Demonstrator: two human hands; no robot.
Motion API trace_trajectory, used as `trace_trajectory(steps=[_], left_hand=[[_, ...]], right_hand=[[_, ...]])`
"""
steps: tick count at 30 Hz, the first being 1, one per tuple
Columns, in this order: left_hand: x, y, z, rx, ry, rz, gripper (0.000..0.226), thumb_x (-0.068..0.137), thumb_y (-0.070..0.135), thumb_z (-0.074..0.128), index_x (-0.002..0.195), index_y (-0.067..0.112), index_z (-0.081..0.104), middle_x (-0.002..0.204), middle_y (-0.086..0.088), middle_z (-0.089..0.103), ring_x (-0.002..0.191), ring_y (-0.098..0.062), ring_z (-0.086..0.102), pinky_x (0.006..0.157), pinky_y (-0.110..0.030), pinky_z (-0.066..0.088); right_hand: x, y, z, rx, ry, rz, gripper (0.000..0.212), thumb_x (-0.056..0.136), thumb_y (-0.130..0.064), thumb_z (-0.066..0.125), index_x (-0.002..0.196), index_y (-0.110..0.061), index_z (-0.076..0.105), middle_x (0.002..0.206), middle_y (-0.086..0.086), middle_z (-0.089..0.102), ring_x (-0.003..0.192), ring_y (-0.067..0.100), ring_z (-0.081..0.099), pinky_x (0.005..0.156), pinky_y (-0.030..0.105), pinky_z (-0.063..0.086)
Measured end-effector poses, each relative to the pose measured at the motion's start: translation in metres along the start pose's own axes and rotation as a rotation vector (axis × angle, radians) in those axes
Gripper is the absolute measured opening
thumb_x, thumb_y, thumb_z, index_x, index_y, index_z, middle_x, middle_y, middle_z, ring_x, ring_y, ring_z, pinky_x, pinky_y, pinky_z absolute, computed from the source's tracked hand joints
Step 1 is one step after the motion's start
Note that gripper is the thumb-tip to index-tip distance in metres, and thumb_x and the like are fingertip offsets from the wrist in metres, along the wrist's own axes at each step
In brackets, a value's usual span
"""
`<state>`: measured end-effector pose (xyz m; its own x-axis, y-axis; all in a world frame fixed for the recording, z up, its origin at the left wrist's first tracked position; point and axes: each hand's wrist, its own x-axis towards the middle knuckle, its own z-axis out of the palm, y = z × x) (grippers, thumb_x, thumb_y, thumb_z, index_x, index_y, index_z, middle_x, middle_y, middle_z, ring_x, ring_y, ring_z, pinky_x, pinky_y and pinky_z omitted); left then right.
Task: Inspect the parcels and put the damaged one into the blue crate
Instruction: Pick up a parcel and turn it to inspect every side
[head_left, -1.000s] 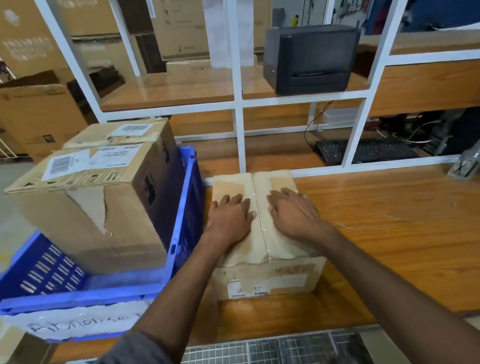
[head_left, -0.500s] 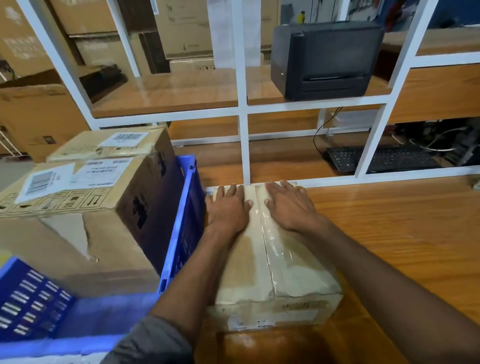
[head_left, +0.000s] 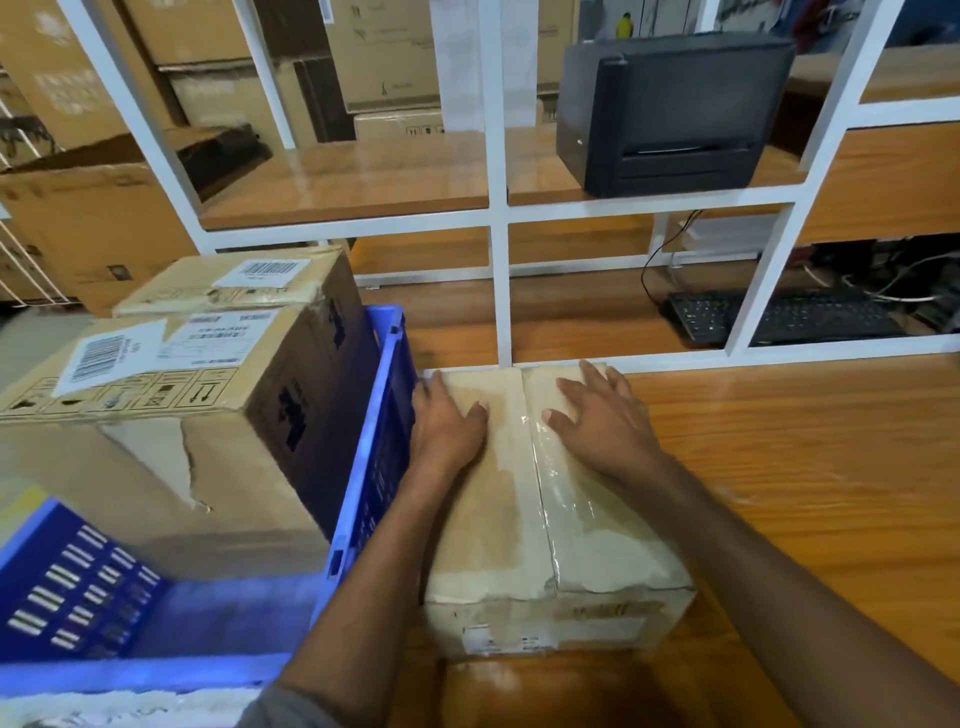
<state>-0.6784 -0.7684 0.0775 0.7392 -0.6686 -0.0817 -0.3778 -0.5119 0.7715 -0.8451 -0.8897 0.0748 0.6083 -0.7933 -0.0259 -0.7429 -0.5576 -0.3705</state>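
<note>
Left hand (head_left: 448, 428) and right hand (head_left: 605, 423) lie flat and slightly apart on the taped parcel (head_left: 519, 535), which touches the blue crate (head_left: 382, 431) on its right side. Stiff cardboard and slick tape, probably weighty, so grip the opposite side walls.

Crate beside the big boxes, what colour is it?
The crate is blue, with pale slots in its wall; the head view shows it best.

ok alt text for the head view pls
The left hand and right hand rest flat on a taped cardboard parcel on a wooden table. Left of it, a blue crate holds a torn box with a second box behind it.
</note>
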Motion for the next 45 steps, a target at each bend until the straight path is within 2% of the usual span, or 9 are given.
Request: trace_trajectory(steps=[7,15,21,26,29,33,37,42,45], left_hand=[[-0.025,-0.01,-0.008,-0.273,-0.028,-0.242,0.048,0.101,0.045,0.059,0.14,0.017,0.057,0.129,-0.005,0.066,0.117,-0.028,0.063,0.104,-0.05,0.053],[-0.054,0.01,-0.032,-0.255,0.044,-0.034,0.044,0.108,0.046,0.043,0.138,0.02,0.062,0.122,-0.003,0.067,0.115,-0.026,0.064,0.105,-0.053,0.052],[-0.076,0.024,-0.04,-0.251,0.083,0.059,0.047,0.097,0.048,0.068,0.137,0.024,0.056,0.117,0.009,0.064,0.115,-0.021,0.066,0.1,-0.049,0.056],[-0.093,0.038,-0.047,-0.312,0.253,0.24,0.056,0.093,0.052,0.072,0.133,0.021,0.049,0.123,0.007,0.062,0.108,-0.011,0.062,0.071,-0.013,0.043],[-0.107,0.042,-0.051,-0.286,0.311,0.357,0.07,0.094,0.063,0.063,0.151,0.032,0.035,0.135,0.006,0.05,0.113,-0.012,0.056,0.08,-0.022,0.046],[-0.12,0.037,-0.057,-0.159,0.41,0.352,0.071,0.096,0.074,0.045,0.157,0.042,0.028,0.127,0.005,0.042,0.097,-0.015,0.059,0.065,-0.025,0.039],[-0.123,0.029,-0.061,0.087,0.447,0.394,0.063,0.095,0.078,0.041,0.14,0.035,0.052,0.117,0.003,0.039,0.095,-0.02,0.059,0.07,-0.031,0.044],[-0.119,0.037,-0.066,0.276,0.532,0.526,0.04,0.1,0.058,0.055,0.11,0.021,0.067,0.139,-0.006,0.05,0.128,-0.028,0.048,0.096,-0.046,0.046],[-0.111,0.052,-0.065,0.359,0.327,0.59,0.048,0.102,0.047,0.036,0.14,0.03,0.06,0.16,0.006,0.046,0.151,-0.022,0.032,0.121,-0.055,0.026]], right_hand=[[-0.032,-0.007,-0.001,0.155,0.002,0.128,0.083,0.089,-0.069,0.062,0.16,-0.037,0.035,0.174,-0.005,0.01,0.154,0.037,0.018,0.115,0.048,0.034],[-0.05,0.009,-0.014,0.452,0.1,0.152,0.076,0.087,-0.059,0.072,0.154,-0.036,0.048,0.171,-0.011,0.022,0.155,0.024,0.024,0.119,0.042,0.027],[-0.074,0.004,-0.017,0.428,0.305,0.12,0.07,0.087,-0.055,0.075,0.15,-0.034,0.054,0.168,-0.014,0.029,0.151,0.018,0.031,0.116,0.041,0.033],[-0.092,-0.006,-0.032,0.388,0.631,-0.033,0.077,0.084,-0.048,0.08,0.151,-0.035,0.044,0.167,-0.015,0.02,0.151,0.018,0.024,0.112,0.042,0.034],[-0.102,-0.011,-0.038,0.337,0.801,-0.113,0.09,0.084,-0.047,0.08,0.158,-0.029,0.032,0.168,0.0,0.015,0.149,0.03,0.023,0.114,0.051,0.034],[-0.113,-0.011,-0.038,0.268,0.817,-0.16,0.098,0.087,-0.062,0.069,0.164,-0.028,0.02,0.17,0.007,0.011,0.145,0.034,0.025,0.108,0.046,0.033],[-0.122,-0.005,-0.04,0.052,0.689,-0.161,0.08,0.089,-0.071,0.061,0.156,-0.033,0.038,0.161,-0.002,0.03,0.132,0.029,0.032,0.096,0.049,0.05],[-0.123,-0.013,-0.06,-0.145,0.666,-0.245,0.062,0.092,-0.072,0.052,0.137,-0.029,0.059,0.152,-0.007,0.05,0.14,0.024,0.034,0.111,0.048,0.028],[-0.118,-0.027,-0.069,-0.259,0.536,-0.306,0.066,0.1,-0.073,0.037,0.147,-0.03,0.054,0.156,-0.007,0.051,0.141,0.02,0.041,0.114,0.042,0.022]])
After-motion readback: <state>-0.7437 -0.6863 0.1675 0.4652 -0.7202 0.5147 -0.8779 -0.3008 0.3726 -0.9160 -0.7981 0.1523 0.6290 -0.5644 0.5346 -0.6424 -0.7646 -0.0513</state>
